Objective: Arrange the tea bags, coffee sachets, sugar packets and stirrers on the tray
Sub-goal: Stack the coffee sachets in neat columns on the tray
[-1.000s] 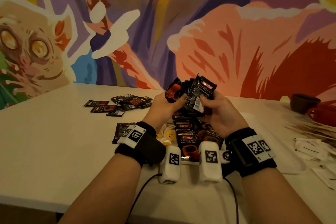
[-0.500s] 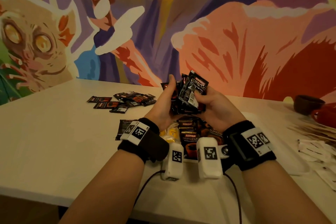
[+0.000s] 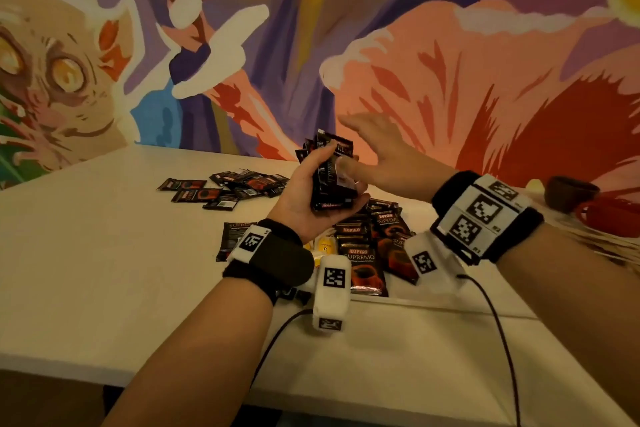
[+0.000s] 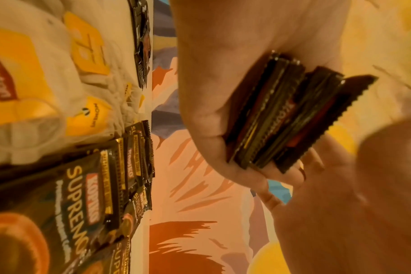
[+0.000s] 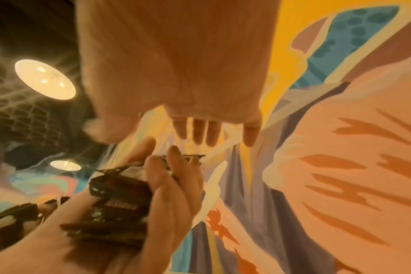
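Gripping an upright stack of Kopiko coffee sachets at frame centre, long axis vertical, the left hand curls round it while the right hand, fingers spread and empty, hovers just right of it above the sachets lying on the tray.

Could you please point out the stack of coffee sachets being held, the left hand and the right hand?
stack of coffee sachets (image 3: pixel 330 180): head view, front sachet's face.
left hand (image 3: pixel 301 198): head view, palm.
right hand (image 3: pixel 388 156): head view, back of hand.

sachet heap crowds tray
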Motion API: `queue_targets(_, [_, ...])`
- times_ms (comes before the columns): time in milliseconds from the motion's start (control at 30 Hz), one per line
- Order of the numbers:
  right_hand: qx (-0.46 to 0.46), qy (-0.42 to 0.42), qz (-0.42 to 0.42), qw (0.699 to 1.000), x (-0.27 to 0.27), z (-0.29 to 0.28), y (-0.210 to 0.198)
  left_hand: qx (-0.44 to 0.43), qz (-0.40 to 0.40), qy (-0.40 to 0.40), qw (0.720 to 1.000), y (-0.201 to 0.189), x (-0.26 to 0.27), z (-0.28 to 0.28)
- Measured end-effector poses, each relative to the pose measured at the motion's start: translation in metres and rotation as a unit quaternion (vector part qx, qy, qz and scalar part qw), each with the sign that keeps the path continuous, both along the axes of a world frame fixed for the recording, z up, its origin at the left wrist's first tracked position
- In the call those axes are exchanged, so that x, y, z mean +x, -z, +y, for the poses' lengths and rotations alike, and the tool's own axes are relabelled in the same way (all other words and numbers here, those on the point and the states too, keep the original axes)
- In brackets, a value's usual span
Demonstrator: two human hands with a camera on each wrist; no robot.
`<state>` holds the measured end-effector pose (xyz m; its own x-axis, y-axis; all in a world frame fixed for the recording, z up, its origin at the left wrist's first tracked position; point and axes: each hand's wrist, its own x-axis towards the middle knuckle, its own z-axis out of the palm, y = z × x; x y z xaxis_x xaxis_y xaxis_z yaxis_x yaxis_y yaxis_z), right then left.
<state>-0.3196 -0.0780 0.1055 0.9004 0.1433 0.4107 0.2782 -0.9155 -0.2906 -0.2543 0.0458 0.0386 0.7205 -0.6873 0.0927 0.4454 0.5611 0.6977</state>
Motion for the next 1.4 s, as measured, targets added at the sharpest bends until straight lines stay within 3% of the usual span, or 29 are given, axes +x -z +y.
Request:
queue_targets(167, [-0.139,-0.043,0.058,0.988,0.006,-0.002,0.009,-0.012,-0.003,0.042,0.999,-0.003,-0.006,0.0])
queue_targets(333, [-0.105,-0.074,-0.041,0.991,0.016,0.0,0.027,0.004,-0.014,0.039,0.999,-0.003,-0.007,-0.005])
queue_targets(500, [-0.063,-0.054,0.004,0.997,0.015,-0.003,0.024,0.015,-0.028,0.047,0.998,-0.003,-0.004,-0.007])
queue_targets(600, [-0.063,-0.045,-0.029,0.997,0.014,-0.001,0.026,0.032,-0.038,0.064,0.997,-0.002,-0.003,-0.004])
queue_targets(733, [-0.063,-0.017,-0.025,0.998,0.014,-0.003,0.028,0.065,-0.051,0.025,0.996,0.0,0.002,-0.001])
queue_targets(867, [0.133,-0.037,-0.006,0.99,-0.001,-0.013,0.025,0.102,-0.096,0.0,0.99,0.0,0.0,0.002])
queue_targets(967, [0.248,0.02,-0.05,0.967,-0.011,-0.022,0.033,0.127,-0.117,-0.017,0.985,-0.002,-0.003,0.0])
queue_targets(1133, [0.492,0.085,-0.107,0.86,-0.027,-0.03,0.049,0.177,-0.154,-0.043,0.971,0.001,-0.007,-0.006])
queue_targets(1300, [0.584,0.021,-0.063,0.809,-0.037,-0.03,0.069,0.226,-0.193,-0.04,0.954,0.004,-0.01,-0.01])
queue_targets(1400, [0.582,0.017,-0.024,0.813,-0.034,-0.035,0.073,0.252,-0.215,-0.04,0.943,0.003,-0.011,-0.014])
